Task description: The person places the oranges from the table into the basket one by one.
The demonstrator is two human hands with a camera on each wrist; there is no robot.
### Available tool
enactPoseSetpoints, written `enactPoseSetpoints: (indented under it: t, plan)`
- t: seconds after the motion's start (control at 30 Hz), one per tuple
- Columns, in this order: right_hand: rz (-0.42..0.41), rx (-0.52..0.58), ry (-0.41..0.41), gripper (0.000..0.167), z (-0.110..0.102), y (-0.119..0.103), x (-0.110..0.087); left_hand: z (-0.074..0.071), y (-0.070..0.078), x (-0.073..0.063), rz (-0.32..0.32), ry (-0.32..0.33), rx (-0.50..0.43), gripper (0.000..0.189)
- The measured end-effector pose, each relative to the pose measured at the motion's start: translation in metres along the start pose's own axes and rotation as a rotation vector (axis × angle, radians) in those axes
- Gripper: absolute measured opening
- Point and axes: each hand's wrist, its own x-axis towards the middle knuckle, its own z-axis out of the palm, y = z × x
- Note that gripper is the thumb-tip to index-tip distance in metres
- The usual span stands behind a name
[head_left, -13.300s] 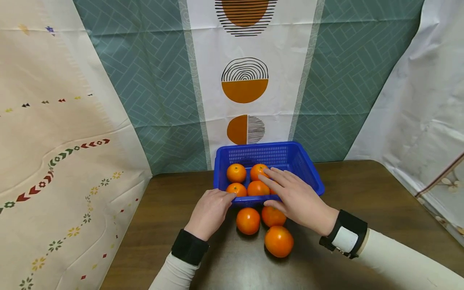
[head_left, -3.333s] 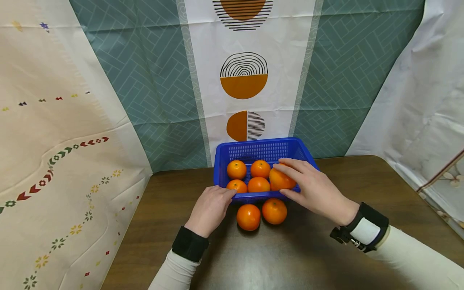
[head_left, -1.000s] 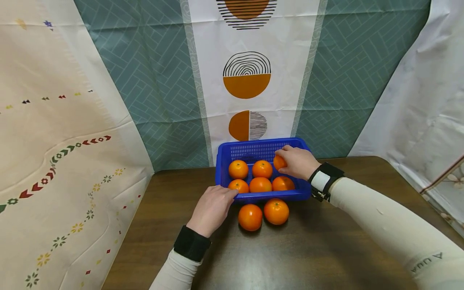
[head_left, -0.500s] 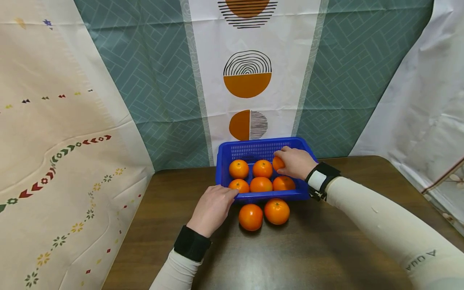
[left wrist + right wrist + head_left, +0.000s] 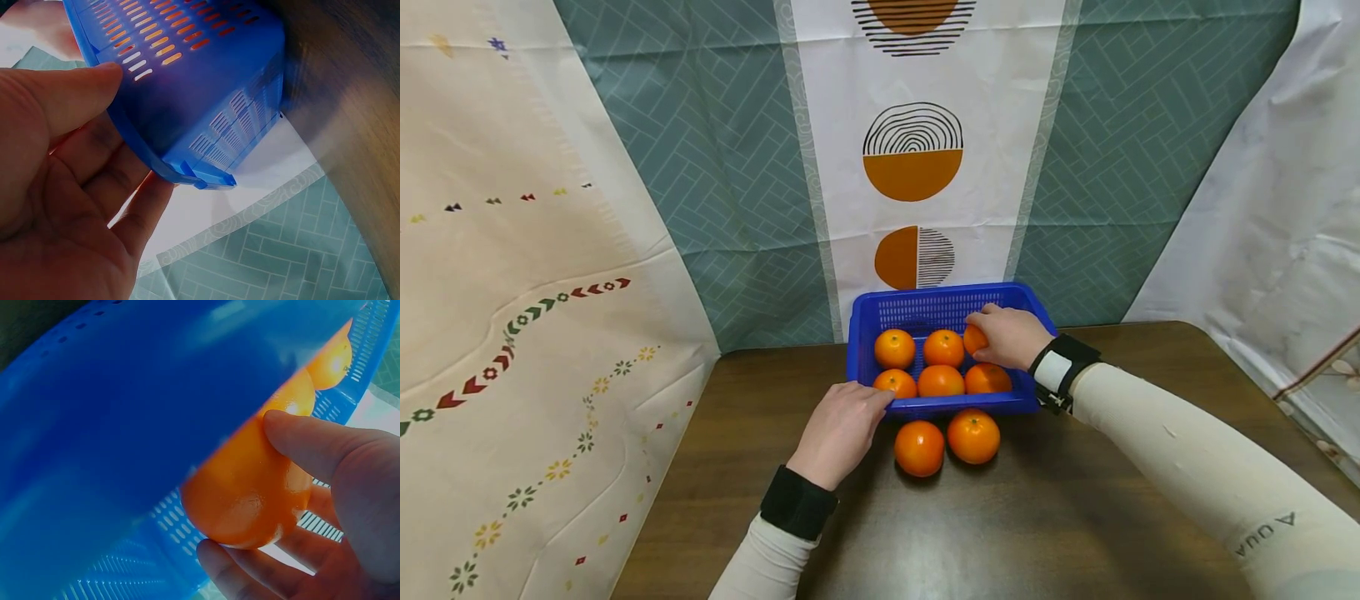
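The blue plastic basket (image 5: 955,406) stands at the back of the table with several oranges in two rows. My left hand (image 5: 838,429) grips its front left rim; in the left wrist view the thumb lies on the outer wall and the fingers reach round the edge. Inside the basket, at the back right, my right hand (image 5: 1015,336) holds an orange (image 5: 974,339). The right wrist view shows that orange (image 5: 244,500) between thumb and fingers, partly hidden by the basket wall. Another orange (image 5: 988,378) lies just in front of it.
Two oranges sit on the brown table (image 5: 910,533) before the basket: a left one (image 5: 919,448) and a right one (image 5: 973,436). A patterned cloth (image 5: 917,167) hangs close behind the basket, with pale cloths at both sides.
Earlier, three oranges were on the table; my right hand has carried one over the basket's front right to the back right. Over the last second little moved. The left hand stayed on the rim.
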Motion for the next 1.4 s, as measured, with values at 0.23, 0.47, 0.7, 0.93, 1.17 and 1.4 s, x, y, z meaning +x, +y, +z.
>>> enactPoseSetpoints:
  t: [0.23,0.47,0.7,0.93,1.17,1.4]
  plan:
    - [0.003,0.005,-0.004,0.059,0.0,0.0,0.001,0.0,0.0,0.001,-0.001,-0.006,0.017,0.016]
    - [0.011,0.012,-0.013,0.06,0.002,0.001,0.003,-0.001,0.0,0.002,0.001,0.0,0.0,0.016]
    - [0.019,0.019,-0.031,0.06,0.004,0.004,0.005,-0.001,0.0,0.002,-0.004,-0.003,-0.006,0.016]
    - [0.01,0.002,-0.032,0.06,0.01,0.007,0.007,-0.002,0.0,0.001,-0.007,-0.01,-0.001,0.016]
    - [0.017,-0.003,-0.057,0.059,0.011,0.005,0.008,-0.002,0.001,0.001,-0.007,-0.011,0.008,0.018]
    - [-0.001,0.014,-0.103,0.053,0.01,0.002,0.005,-0.003,0.002,0.0,-0.016,-0.02,0.007,0.019]
